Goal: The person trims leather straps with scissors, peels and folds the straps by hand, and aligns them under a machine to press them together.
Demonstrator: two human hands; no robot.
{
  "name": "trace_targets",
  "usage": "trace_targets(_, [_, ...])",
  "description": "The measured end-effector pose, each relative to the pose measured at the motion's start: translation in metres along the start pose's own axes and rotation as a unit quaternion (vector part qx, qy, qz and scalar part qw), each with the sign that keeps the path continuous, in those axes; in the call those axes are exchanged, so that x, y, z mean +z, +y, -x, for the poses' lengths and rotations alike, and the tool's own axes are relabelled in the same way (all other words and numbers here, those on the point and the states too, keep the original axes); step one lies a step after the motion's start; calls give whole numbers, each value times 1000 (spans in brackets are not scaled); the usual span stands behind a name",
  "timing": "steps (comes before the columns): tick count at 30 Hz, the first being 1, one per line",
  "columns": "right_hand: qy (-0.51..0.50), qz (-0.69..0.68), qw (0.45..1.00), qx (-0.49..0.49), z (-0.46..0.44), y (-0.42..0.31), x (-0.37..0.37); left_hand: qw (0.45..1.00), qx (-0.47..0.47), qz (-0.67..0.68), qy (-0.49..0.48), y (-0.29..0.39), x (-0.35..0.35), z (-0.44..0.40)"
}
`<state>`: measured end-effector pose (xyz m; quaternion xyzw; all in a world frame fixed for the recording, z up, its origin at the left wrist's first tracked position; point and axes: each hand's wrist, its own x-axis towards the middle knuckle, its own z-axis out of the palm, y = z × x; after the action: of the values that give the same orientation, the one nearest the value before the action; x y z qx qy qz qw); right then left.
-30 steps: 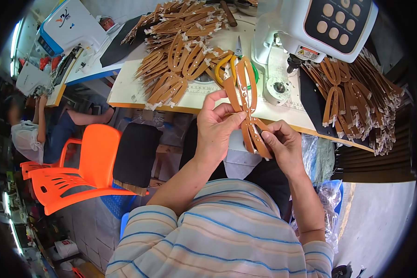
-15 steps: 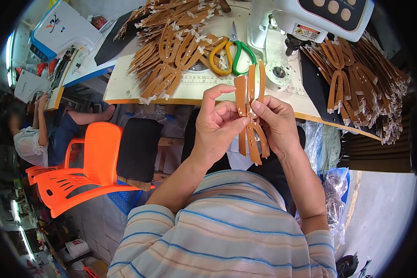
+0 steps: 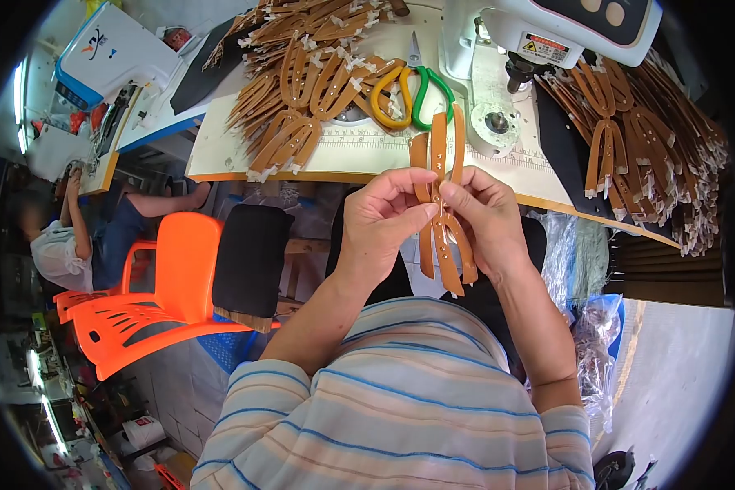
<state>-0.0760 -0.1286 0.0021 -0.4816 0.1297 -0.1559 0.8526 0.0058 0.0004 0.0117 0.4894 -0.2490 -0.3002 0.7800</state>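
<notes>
Head view, ordered from near to far. Shows striped shirt (image 3: 400,392) along the lower edge, with bare forearms extended forward from the sleeves. Presents brown strap piece (image 3: 443,249) in both hands, above the lap, with long studded strips pointing away from the torso and upper ends overlapping the table edge in view. Pinches middle of strap piece between thumb and index finger of left hand (image 3: 376,224), with remaining left fingers curled and partly hidden. Presses on same middle zone with thumb of right hand (image 3: 494,220), with right fingers bent behind; cannot tell exact contact of right fingertips. Includes, to the left, orange chair (image 3: 188,261) just beside black cushion (image 3: 249,261). Continues forward to pale table (image 3: 220,159), marked with ruler scale (image 3: 363,140). Bears scissors (image 3: 415,64) with one yellow and one green handle, blades directed away. Carries heap of brown straps (image 3: 298,90) left of scissors, and second heap (image 3: 653,139) at far right, over black sheet (image 3: 557,163). Supports white machine (image 3: 510,37) between heaps, cut off by the upper edge. Shows, farther left, seated person (image 3: 61,257) and another white machine (image 3: 126,53).
</notes>
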Motion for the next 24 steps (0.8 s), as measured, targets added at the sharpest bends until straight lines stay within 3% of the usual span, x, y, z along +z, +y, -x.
trace_targets(6, [-31,63,996,-51,8,-1,4,999,28,23,39,-10,-2,-1])
trace_targets(12, [-50,144,988,-5,12,2,1,993,97,11,63,-8,-8,-7])
trace_targets(15, [-78,188,979,6,7,4,3,991,96,53,72,2,-8,-10])
trace_targets(24, [-101,244,965,2,-12,4,14,994,101,2,51,14,-39,-18])
